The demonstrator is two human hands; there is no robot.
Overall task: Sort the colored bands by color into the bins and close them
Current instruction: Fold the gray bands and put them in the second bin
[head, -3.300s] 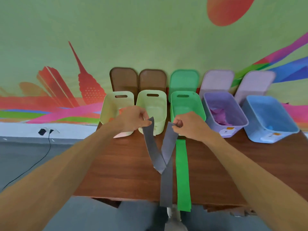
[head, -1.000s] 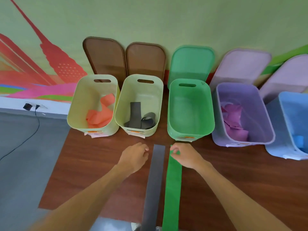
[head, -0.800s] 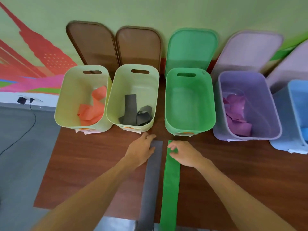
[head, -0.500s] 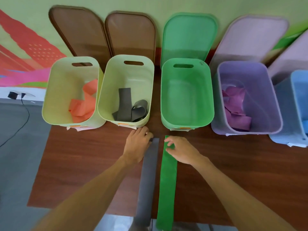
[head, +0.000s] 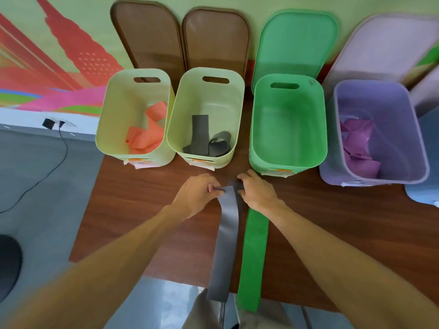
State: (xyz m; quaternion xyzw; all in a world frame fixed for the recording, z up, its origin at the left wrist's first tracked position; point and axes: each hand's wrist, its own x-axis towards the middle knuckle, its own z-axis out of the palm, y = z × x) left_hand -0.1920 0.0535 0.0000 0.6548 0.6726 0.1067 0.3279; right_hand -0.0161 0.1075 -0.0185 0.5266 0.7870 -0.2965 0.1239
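Just beside the gray band (head: 225,245) lies the green band (head: 253,257).

Desk (head: 142,210), wall (head: 95,10) behind. Five bins in a row along the desk's back, left to right: first bin (head: 107,115), second bin (head: 237,110), third bin (head: 285,129), fourth bin (head: 392,129), fifth bin (head: 425,198) cut off at the right. Lids (head: 216,41) lean on the wall behind the first four. Loose bands (head: 204,138) lie in the first, second and fourth. Before the bins, left band (head: 225,252) and right band (head: 253,257) lie side by side, near ends hanging over the front edge. Left hand (head: 197,193) and right hand (head: 256,191) pinch the left band's far end.
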